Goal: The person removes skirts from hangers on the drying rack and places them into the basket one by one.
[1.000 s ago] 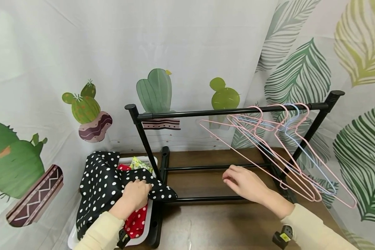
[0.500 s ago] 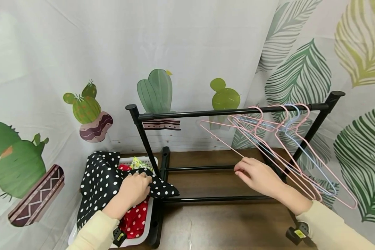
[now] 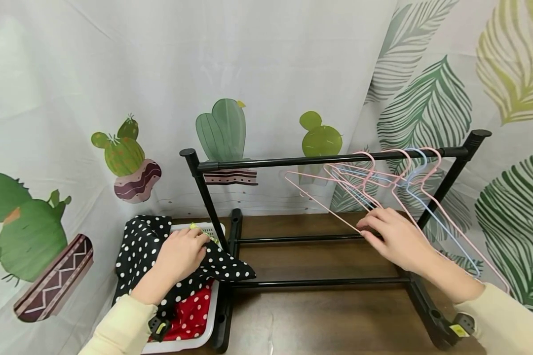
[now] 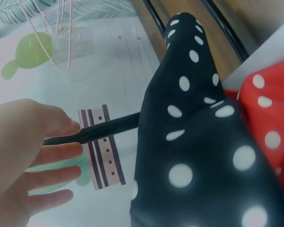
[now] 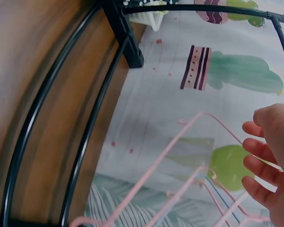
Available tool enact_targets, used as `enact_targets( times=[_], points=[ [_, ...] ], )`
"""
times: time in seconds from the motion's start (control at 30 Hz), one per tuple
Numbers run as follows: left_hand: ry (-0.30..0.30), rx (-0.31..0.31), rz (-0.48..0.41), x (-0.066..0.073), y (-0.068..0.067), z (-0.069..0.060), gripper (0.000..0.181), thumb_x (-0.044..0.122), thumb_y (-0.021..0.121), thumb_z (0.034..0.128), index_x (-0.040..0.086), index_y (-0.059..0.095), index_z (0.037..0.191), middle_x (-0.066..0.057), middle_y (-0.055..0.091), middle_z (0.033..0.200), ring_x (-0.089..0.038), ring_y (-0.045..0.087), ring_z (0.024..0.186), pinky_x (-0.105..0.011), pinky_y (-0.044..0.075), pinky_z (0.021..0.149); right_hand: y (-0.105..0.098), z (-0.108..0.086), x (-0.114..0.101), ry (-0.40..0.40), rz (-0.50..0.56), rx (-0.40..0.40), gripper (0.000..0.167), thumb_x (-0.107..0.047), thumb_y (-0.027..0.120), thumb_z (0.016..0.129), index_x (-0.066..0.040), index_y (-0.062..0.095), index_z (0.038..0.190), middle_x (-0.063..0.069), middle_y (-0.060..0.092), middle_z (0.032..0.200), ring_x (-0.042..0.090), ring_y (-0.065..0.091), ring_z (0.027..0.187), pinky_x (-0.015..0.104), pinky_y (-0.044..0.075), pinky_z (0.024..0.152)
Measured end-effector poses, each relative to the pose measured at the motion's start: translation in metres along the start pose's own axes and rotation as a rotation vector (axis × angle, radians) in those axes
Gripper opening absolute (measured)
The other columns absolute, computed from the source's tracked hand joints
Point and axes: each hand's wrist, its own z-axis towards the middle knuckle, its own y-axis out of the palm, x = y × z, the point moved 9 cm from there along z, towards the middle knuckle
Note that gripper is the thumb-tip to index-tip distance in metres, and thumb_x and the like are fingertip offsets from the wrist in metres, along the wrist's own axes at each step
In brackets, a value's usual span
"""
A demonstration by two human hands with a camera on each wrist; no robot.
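Note:
My left hand is over a black polka-dot cloth. In the left wrist view the fingers of the left hand are loose and apart from the black cloth. The cloth lies over a white basket, one corner sticking out past its right side. My right hand is in front of the hanging pink hanger, fingers loosely bent. Nothing shows in the grasp of the right hand in the right wrist view; whether it touches a hanger I cannot tell.
A black rack stands on the brown table, several pink hangers and a blue hanger hooked on its right part. Red polka-dot cloth fills the basket's front. Behind hangs a printed curtain.
My right hand has moved right, toward the hangers. The left hand has shifted up and left over the black cloth, uncovering more of the red cloth. The hangers have stayed put.

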Motion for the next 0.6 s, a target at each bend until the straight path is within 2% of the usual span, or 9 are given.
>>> enact_targets(
  times=[0.2, 0.33, 0.47, 0.6],
  points=[
    [-0.002, -0.005, -0.013, -0.006, -0.008, 0.000, 0.027, 0.018, 0.073, 0.0746, 0.008, 0.066, 0.099, -0.014, 0.062, 0.112, -0.032, 0.057, 0.105, -0.045, 0.045, 0.090, -0.021, -0.002, 0.011, -0.013, -0.013, 0.027, 0.030, -0.015, 0.067, 0.077, -0.008, 0.065, 0.106, 0.007, 0.060, 0.102, 0.028, 0.055, 0.093, 0.041, 0.040, 0.082],
    [-0.010, -0.010, -0.030, -0.010, -0.013, 0.002, 0.042, 0.027, 0.073, 0.0766, 0.009, 0.062, 0.113, -0.016, 0.057, 0.123, -0.034, 0.052, 0.113, -0.050, 0.041, 0.095, -0.029, -0.004, 0.019, -0.014, -0.034, 0.010, 0.039, -0.018, 0.066, 0.078, -0.007, 0.061, 0.115, 0.012, 0.059, 0.112, 0.034, 0.054, 0.098, 0.047, 0.040, 0.082],
    [-0.032, -0.049, -0.032, -0.015, -0.016, 0.003, 0.055, 0.035, 0.070, 0.0790, 0.011, 0.055, 0.126, -0.016, 0.050, 0.132, -0.036, 0.045, 0.122, -0.052, 0.035, 0.100, -0.034, -0.007, 0.027, 0.007, -0.077, -0.038, 0.044, -0.026, 0.065, 0.082, -0.009, 0.058, 0.122, 0.016, 0.055, 0.120, 0.038, 0.052, 0.103, 0.053, 0.038, 0.083],
    [-0.056, -0.111, -0.038, -0.019, -0.016, 0.005, 0.063, 0.041, 0.065, 0.0816, 0.013, 0.046, 0.135, -0.015, 0.039, 0.142, -0.036, 0.034, 0.131, -0.054, 0.027, 0.105, -0.037, -0.011, 0.034, 0.050, -0.099, -0.090, 0.050, -0.029, 0.065, 0.082, -0.012, 0.053, 0.128, 0.018, 0.050, 0.128, 0.041, 0.046, 0.112, 0.057, 0.032, 0.092]
  ],
)
